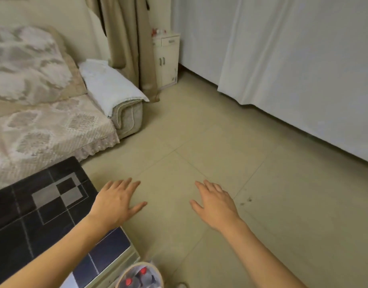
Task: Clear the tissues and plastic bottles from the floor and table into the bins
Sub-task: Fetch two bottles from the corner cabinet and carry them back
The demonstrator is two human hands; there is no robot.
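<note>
While both hands hover open, left hand (114,202), right hand (217,204), bin (125,276) holds bottles (140,276) (red-capped).

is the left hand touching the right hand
Apart. The head view shows the left hand and right hand spread open side by side, with a wide strip of bare floor visible between the two thumbs.

Bare forearms, hands (116,204); no sleeves
</note>
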